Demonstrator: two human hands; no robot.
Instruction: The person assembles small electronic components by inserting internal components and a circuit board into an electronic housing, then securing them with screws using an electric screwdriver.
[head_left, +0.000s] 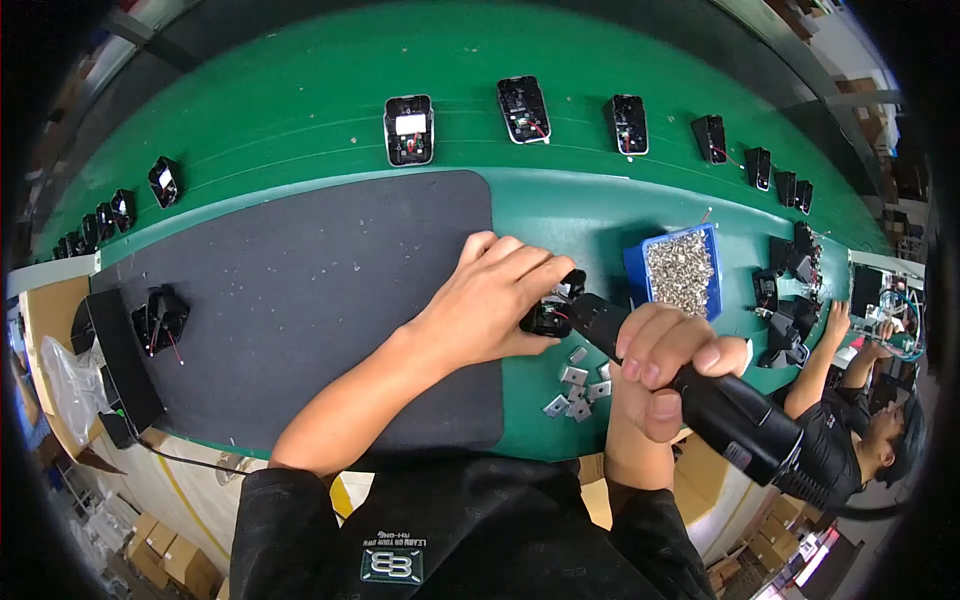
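Note:
My left hand (487, 297) grips a small black plastic housing (545, 320) on the green bench, fingers over its far side and thumb at the near side. A bit of red wire shows inside the housing. In my right hand (662, 365) is a black corded electric screwdriver (740, 425), fingers wrapped round its body. The tool's nose points left, down at the housing; whether its bit touches a screw is hidden. Several small metal plates (575, 390) lie just below the housing. A blue bin (715, 270) heaped with small metal screws (680, 272) stands to the right.
A dark mat (330, 300) covers the bench's left part, with a black part (160, 320) at its far left. Black housings (409, 130) stand in a row along the green belt (300, 110) beyond. More black parts (790, 310) cluster at right, near a co-worker (840, 430).

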